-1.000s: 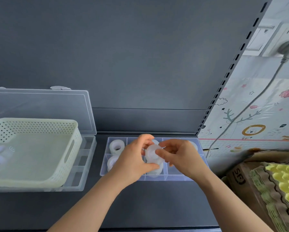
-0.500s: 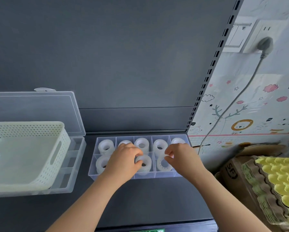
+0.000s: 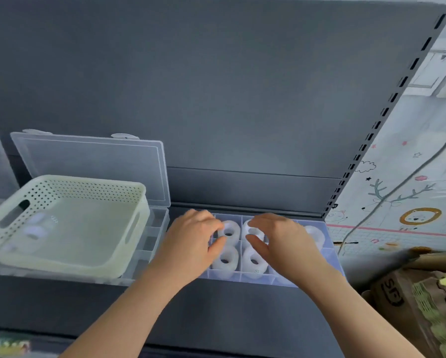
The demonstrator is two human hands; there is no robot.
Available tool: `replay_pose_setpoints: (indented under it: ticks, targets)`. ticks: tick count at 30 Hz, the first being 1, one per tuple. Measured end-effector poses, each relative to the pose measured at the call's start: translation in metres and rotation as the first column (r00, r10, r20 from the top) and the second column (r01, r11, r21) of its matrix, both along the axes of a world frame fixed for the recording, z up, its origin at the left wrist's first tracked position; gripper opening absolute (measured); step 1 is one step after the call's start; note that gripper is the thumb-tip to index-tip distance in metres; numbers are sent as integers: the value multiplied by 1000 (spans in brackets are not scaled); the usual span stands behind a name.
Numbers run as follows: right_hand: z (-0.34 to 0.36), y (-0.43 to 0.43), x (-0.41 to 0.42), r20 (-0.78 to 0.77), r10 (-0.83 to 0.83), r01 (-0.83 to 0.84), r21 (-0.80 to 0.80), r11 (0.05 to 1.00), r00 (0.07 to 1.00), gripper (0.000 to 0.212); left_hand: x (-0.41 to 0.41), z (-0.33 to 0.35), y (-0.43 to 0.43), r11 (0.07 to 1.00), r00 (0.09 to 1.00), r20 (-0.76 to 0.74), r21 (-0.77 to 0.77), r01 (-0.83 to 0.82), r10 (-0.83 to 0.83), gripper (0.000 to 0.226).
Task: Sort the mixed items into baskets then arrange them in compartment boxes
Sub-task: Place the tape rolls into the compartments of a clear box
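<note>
Left hand slid off front roll; carton reads "SF".

Both forearms reach forward, palms down. Left grip and right grip sit side by side, fingers loosely bent, thumbs angled toward each other.

We lose compartment box cells at 9 o'clock under left hand, cells toward 3 under right hand. We cannot tell if either grips rolls. In basket, pale shapes blurred. At 4 o'clock, cardboard box cut by edge.
</note>
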State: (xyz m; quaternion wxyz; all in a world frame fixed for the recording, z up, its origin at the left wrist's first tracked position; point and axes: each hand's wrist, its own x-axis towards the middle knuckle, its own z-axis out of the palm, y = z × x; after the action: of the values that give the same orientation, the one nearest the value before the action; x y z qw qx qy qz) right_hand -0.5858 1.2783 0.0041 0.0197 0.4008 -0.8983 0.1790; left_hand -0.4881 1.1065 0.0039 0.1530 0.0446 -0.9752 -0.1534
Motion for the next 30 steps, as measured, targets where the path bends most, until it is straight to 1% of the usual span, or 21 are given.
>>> replay_pose_setpoints:
  ticks: [3,5,10,12,15,18,20,22,24,26,28,30]
  targets:
    - [19,-39,14,13,94,-93,-82,992,995,25,32,21,-40,996,996,-28,25,-85,86,19]
    - [30,-69,24,39,152,-147,-116,982,988,31,56,33,-75,988,988,-12,34,-153,153,23]
    - [45,-150,47,198,303,-259,-220,941,932,31,116,47,-186,945,942,138,77,-317,305,24]
    - [46,-185,57,279,336,-272,-244,931,900,31,134,48,-230,924,907,221,48,-378,359,27]
    - [44,-238,73,415,378,-302,-240,923,828,34,150,49,-284,918,871,307,-23,-395,383,29]
    - [35,-294,92,535,402,-344,-210,915,743,41,160,51,-323,917,877,309,38,-397,367,25]
    - [28,-328,105,630,381,-359,-170,918,677,49,164,52,-340,922,893,306,99,-374,330,25]
    - [19,-354,115,703,336,-377,-104,920,627,56,165,51,-351,937,911,306,126,-327,277,23]
    - [9,-371,122,733,279,-390,-21,921,620,62,165,50,-360,950,922,314,141,-280,226,22]
    - [2,-380,125,730,245,-389,32,921,638,62,163,48,-366,963,926,336,142,-229,171,22]
    - [-1,-382,123,725,227,-371,42,928,650,58,158,46,-371,978,922,375,137,-157,96,22]
    - [3,-377,116,727,192,-305,25,952,659,52,150,43,-373,994,905,426,97,-56,9,26]
